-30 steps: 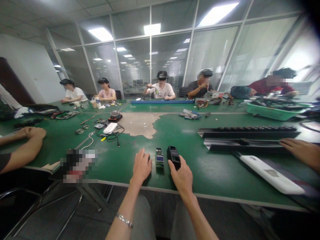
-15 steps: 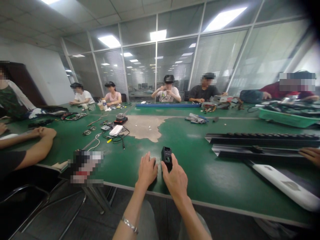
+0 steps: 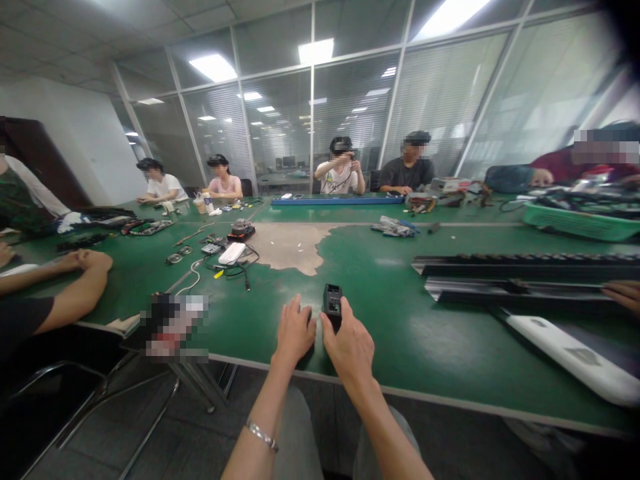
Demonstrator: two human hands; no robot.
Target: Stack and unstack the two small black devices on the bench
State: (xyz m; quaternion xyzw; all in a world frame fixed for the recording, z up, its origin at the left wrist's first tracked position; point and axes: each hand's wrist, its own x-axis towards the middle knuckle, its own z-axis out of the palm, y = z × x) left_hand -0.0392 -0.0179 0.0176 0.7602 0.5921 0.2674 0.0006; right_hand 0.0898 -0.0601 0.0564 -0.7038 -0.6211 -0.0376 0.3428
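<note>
Farthest to the left of the grip, a co-worker's folded arms (image 3: 75,280) rest on the green table (image 3: 400,333), well apart from the person's own hands. Nearer, but still off to the left and farther up the table, a white box (image 3: 232,253) lies among black cables (image 3: 240,270), with a bare, worn patch (image 3: 290,245) in the green mat just beyond it.

Next comes the left hand (image 3: 295,332), lying flat on the table with the palm down and the fingers spread forward. It holds nothing that can be seen; something dark may lie under its fingertips, but the view is too poor to say. It sits just beside the right hand (image 3: 350,347), almost touching it.

The right hand is closed around the lower end of a small black device (image 3: 333,303), thumb on the left side and fingers wrapped on the right. The device stands upright out of the top of the fist, close to the table's near edge, and its lower part is hidden in the hand.

Off to the right of the grip, well apart, long dark rails (image 3: 520,273) lie across the table, and a long white casing (image 3: 575,360) lies nearer the edge. Another person's fingers (image 3: 623,293) touch the rails at the far right.
</note>
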